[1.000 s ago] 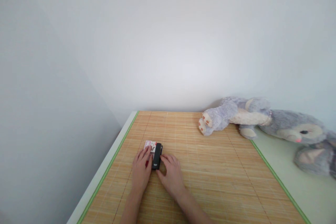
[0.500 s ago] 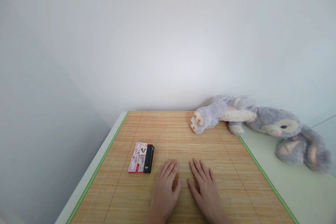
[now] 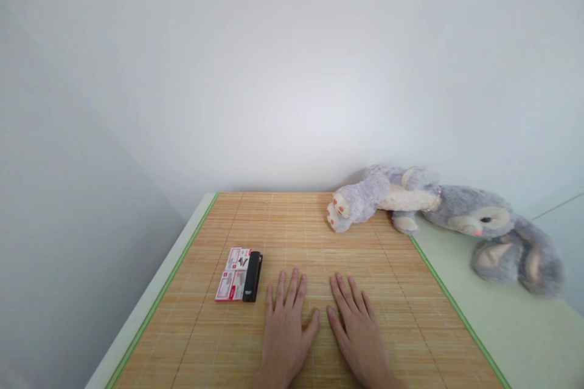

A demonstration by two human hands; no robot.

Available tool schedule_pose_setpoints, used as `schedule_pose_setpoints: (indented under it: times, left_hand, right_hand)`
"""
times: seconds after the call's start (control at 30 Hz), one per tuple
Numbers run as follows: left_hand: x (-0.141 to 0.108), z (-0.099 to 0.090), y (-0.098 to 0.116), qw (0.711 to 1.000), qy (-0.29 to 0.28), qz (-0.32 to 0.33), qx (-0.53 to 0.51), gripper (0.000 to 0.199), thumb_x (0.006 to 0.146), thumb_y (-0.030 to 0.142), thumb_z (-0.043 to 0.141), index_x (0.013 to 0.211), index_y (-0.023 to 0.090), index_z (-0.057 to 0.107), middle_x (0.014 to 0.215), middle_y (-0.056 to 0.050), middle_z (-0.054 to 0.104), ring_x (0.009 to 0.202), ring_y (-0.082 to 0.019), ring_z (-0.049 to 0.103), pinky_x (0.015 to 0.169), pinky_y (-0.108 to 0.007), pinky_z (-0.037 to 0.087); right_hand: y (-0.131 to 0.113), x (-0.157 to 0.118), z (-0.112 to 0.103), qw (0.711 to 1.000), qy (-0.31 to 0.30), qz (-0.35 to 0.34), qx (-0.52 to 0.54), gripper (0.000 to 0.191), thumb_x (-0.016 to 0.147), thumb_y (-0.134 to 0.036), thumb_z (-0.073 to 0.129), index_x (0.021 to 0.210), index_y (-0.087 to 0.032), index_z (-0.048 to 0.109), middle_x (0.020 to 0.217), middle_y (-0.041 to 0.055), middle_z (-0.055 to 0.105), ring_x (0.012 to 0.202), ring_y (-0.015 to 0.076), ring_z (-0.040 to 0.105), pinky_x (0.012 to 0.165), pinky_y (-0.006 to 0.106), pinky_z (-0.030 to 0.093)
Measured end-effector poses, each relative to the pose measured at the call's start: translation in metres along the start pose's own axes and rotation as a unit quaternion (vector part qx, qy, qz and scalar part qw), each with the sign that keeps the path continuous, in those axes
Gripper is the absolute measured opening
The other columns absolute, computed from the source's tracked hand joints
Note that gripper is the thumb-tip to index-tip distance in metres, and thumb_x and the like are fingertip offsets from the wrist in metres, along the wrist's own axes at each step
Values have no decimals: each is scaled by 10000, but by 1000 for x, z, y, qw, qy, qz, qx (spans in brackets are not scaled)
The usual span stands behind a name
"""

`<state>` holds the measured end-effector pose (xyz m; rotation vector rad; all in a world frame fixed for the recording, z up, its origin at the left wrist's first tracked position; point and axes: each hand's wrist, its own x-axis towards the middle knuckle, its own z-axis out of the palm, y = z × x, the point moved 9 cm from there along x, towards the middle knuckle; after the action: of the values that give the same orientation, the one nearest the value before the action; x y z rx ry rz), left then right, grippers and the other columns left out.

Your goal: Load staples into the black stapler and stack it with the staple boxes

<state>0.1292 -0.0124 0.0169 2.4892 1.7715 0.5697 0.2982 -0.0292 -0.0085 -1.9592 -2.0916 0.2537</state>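
Note:
My left hand (image 3: 286, 334) lies flat on the bamboo mat (image 3: 314, 243), palm down with its fingers spread, holding nothing. Beside it, also palm down, my right hand (image 3: 358, 331) rests with its fingers stretched out and thumb apart, empty too. Left of my left hand sits a black stapler (image 3: 252, 277), apart from the fingertips. Small red-and-white boxes (image 3: 232, 285) with printed labels, seemingly staple packs, lie against the stapler's left side.
A grey plush rabbit (image 3: 406, 199) lies on its side at the back right, partly over the mat's green edge and onto the pale tabletop (image 3: 493, 310). A white wall (image 3: 292, 73) stands behind the table.
My left hand's fingers have spread wider apart. My right hand stays nearly as it was. The whole view has shifted slightly, so the stapler and rabbit appear a little farther left.

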Motion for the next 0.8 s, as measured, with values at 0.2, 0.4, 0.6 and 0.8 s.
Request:
schedule_pose_setpoints:
  times: [0.2, 0.4, 0.6, 0.8]
  left_hand:
    - [1, -3, 4, 999, -4, 20, 28, 752, 991, 502, 507, 1653, 340, 189, 1726, 43, 210, 1604, -315, 142, 1271, -569, 177]
    - [2, -5, 4, 999, 11, 18, 33, 741, 987, 538, 513, 1644, 357, 222, 1715, 44, 257, 1594, -310, 182, 1272, -546, 178]
    - [1, -1, 6, 999, -6, 11, 35, 735, 1000, 509, 492, 1650, 355, 187, 1722, 53, 228, 1602, -306, 148, 1278, -564, 143]
    - [0, -3, 7, 998, -7, 4, 57, 740, 996, 431, 489, 1656, 340, 165, 1727, 38, 202, 1607, -332, 102, 1265, -634, 82]
  right_hand:
    - [-3, -2, -1, 998, 10, 6, -66, 646, 1056, -502, 303, 1656, -351, 115, 1722, -44, 184, 1603, 348, 140, 1254, 665, 119]
    - [1, 0, -1, 998, -3, -16, -53, 643, 1067, -517, 280, 1656, -349, 86, 1723, -35, 190, 1605, 300, 161, 1264, 601, 181]
    - [8, -1, -5, 998, 3, -10, -57, 636, 1064, -526, 276, 1652, -372, 86, 1715, -65, 207, 1608, 323, 126, 1261, 633, 157]
    - [4, 0, -5, 997, 10, -11, -72, 645, 1060, -502, 278, 1654, -353, 73, 1726, -52, 159, 1608, 349, 105, 1252, 658, 145]
